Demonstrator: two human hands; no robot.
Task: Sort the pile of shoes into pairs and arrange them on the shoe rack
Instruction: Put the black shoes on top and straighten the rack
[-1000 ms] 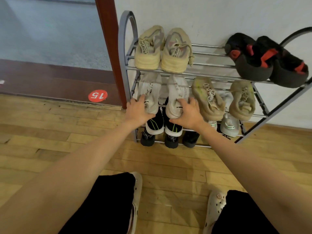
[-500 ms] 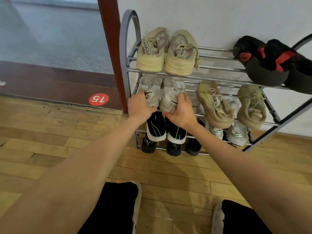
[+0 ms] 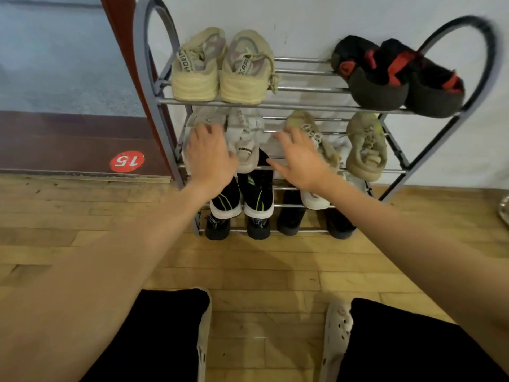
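reaching toward the second shelf of the grey metal shoe rack [image 3: 154,86], we hold both hands out with fingers spread. our left hand [image 3: 210,158] lies flat over the heel of the left white sneaker [image 3: 192,119], fingers straight, gripping nothing. our right hand [image 3: 298,161] hovers open in front of the same shelf, between the right white sneaker [image 3: 245,142] and a tan sneaker [image 3: 314,130]; we cannot tell whether it touches either. that sneaker's tan mate [image 3: 365,146] sits well apart from it at the shelf's right end. on the top shelf, a cream pair [image 3: 223,70] stands side by side at the left and a black-and-red pair [image 3: 396,78] at the right. below our hands, black sneakers with green stripes [image 3: 242,197] fill the third shelf, with darker shoes [image 3: 238,226] on the lowest. the rack stands against a white wall [image 3: 330,17] on a wooden floor [image 3: 261,260], beside a red sticker marked 15 [image 3: 127,161].
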